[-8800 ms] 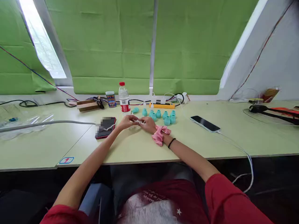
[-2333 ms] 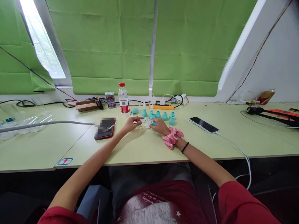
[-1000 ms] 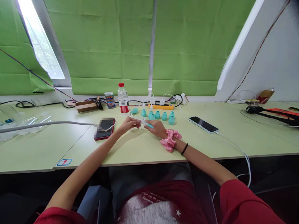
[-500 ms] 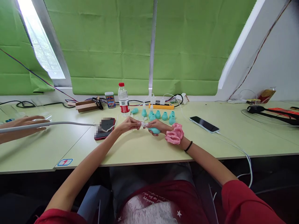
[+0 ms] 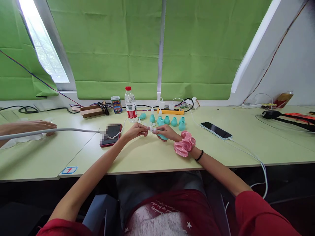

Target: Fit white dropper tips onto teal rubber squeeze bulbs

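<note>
Head cam: R hand (image 5: 168,131) part-hides teal bulb (image 5: 162,136).

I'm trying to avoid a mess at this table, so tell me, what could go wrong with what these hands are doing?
The small whitish piece is pinched by the fingertips of the left hand, so it might slip out. Several teal bulbs stand close together just beyond the right hand; a nudge could topple some. The upright bottle near the left hand might also get knocked.
</note>
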Motion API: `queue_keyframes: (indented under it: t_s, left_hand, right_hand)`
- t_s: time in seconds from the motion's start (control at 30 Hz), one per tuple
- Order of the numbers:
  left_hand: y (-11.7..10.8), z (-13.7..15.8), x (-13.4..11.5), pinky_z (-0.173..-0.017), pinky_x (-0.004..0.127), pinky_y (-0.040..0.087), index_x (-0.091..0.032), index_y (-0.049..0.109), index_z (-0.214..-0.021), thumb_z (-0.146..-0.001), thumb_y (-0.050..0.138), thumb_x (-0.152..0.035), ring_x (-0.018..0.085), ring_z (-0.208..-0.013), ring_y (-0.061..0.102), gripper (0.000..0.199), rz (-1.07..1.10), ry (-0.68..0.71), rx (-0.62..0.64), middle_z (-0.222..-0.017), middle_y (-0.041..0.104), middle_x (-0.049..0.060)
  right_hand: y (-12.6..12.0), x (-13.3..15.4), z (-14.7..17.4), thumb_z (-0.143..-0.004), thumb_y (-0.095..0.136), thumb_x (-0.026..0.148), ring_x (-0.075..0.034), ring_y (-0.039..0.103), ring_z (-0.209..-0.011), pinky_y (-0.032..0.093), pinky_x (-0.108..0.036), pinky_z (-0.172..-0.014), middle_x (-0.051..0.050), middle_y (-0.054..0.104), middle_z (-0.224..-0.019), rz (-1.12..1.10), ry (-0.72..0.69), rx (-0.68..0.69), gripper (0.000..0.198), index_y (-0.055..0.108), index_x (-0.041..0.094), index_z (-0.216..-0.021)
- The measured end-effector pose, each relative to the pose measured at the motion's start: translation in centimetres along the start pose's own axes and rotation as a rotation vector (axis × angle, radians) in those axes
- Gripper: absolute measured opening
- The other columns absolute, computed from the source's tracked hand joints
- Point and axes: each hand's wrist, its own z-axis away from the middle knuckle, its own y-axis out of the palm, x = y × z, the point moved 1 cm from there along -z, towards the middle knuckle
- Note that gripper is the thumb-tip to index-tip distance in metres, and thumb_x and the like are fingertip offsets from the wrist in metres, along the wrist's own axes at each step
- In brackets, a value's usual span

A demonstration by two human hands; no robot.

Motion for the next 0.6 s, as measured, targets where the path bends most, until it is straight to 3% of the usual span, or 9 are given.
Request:
queue_keyframes:
  t_s: [0.13,0.23,0.33,0.5,0.6]
  left_hand:
    - [0.13,-0.38,0.6,-0.056,0.024,0.039,-0.007,0.065,-0.072,-0.063,0.065,-0.034,0.009,-0.056,0.048,0.028,0.019,0.017,-0.033,-0.062,0.057,0.006]
    - [0.01,-0.54,0.86,-0.054,0.023,0.039,-0.008,0.066,-0.084,-0.06,0.067,-0.033,0.008,-0.053,0.048,0.035,-0.035,0.038,-0.041,-0.064,0.06,0.006]
    - [-0.24,-0.54,0.84,-0.054,0.023,0.041,-0.009,0.066,-0.087,-0.056,0.07,-0.032,0.009,-0.054,0.049,0.039,-0.108,0.06,-0.057,-0.068,0.063,0.007]
    - [-0.58,-0.44,0.68,-0.056,0.024,0.045,-0.009,0.066,-0.089,-0.051,0.072,-0.03,0.011,-0.056,0.053,0.044,-0.184,0.065,-0.072,-0.077,0.066,0.01]
    - [-0.53,-0.4,0.54,-0.056,0.024,0.046,-0.01,0.067,-0.087,-0.051,0.072,-0.03,0.013,-0.059,0.055,0.042,-0.234,0.07,-0.024,-0.08,0.067,0.01]
  right_hand:
    - [0.15,-0.38,-0.05,-0.072,0.051,0.046,-0.006,0.041,-0.04,0.033,-0.018,-0.04,0.002,0.048,-0.053,0.22,-0.028,-0.114,0.034,0.062,0.014,-0.08]
    - [0.32,-0.37,-0.1,-0.073,0.053,0.04,-0.013,0.054,-0.064,0.04,-0.023,-0.059,-0.003,0.061,-0.072,0.449,-0.133,-0.217,0.03,0.065,0.018,-0.088]
    - [0.41,-0.42,-0.1,-0.072,0.054,0.037,-0.016,0.055,-0.076,0.039,-0.026,-0.07,-0.005,0.063,-0.084,0.544,-0.186,-0.242,0.028,0.065,0.019,-0.091]
    - [0.32,-0.48,0.0,-0.074,0.051,0.04,-0.007,0.044,-0.045,0.035,-0.019,-0.045,0.001,0.052,-0.058,0.265,-0.065,-0.049,0.031,0.063,0.015,-0.086]
    - [0.2,-0.21,0.09,-0.071,0.053,0.042,-0.004,0.036,-0.038,0.028,-0.017,-0.036,0.004,0.041,-0.049,0.057,0.049,0.089,0.03,0.059,0.013,-0.073]
